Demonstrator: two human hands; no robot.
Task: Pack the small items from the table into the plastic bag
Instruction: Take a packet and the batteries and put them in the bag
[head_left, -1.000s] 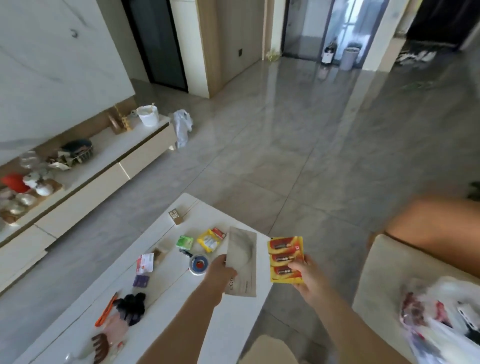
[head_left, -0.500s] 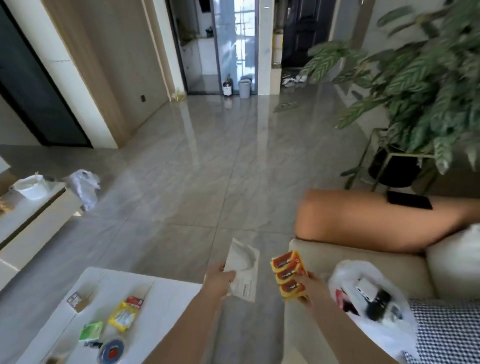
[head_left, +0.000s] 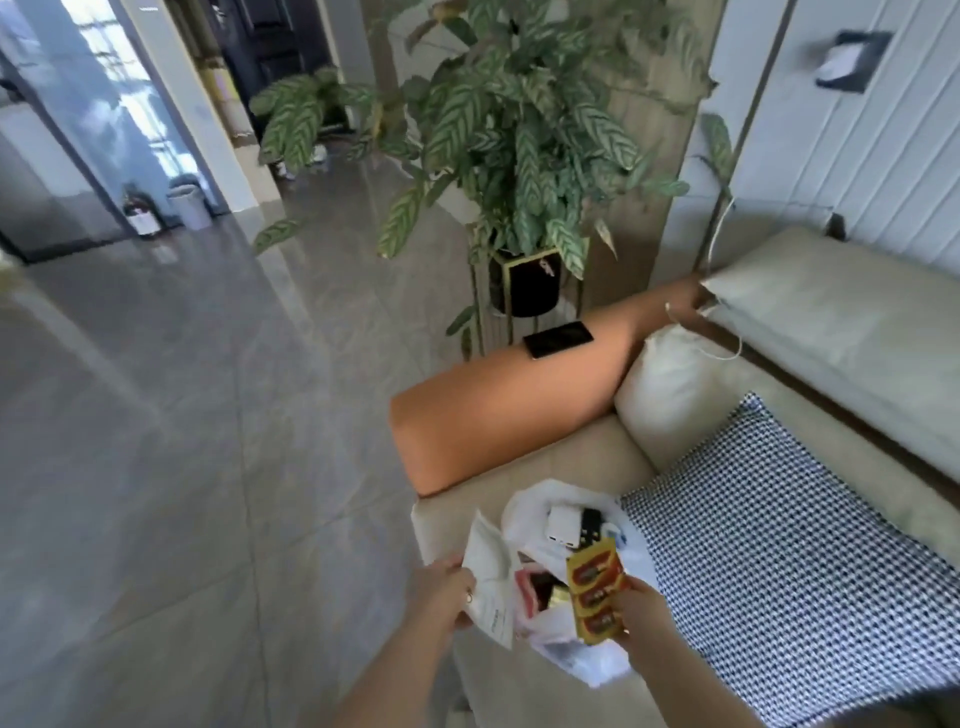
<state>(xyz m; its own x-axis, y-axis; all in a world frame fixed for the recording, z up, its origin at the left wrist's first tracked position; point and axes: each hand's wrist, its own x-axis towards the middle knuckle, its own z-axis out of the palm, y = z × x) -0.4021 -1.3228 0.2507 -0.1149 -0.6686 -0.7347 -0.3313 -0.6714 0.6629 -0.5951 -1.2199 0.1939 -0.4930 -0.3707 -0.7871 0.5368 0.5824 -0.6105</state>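
A white plastic bag (head_left: 597, 660) lies open on the beige sofa seat (head_left: 582, 457), with a white box, a black item and other small things inside. My left hand (head_left: 447, 590) grips a flat white sachet (head_left: 491, 577) at the bag's left edge. My right hand (head_left: 641, 610) holds a yellow and red battery pack (head_left: 595, 592) upright over the bag's mouth. The table is out of view.
An orange armrest (head_left: 493, 410) with a black phone (head_left: 558, 339) on it borders the seat on the far side. A black-and-white checked cushion (head_left: 789, 545) lies right of the bag. A potted plant (head_left: 524, 156) stands behind the armrest. Grey tiled floor (head_left: 182, 441) spreads to the left.
My view has swung right from the table to the sofa. Both hands have carried the sachet and the battery pack across to the bag's mouth.
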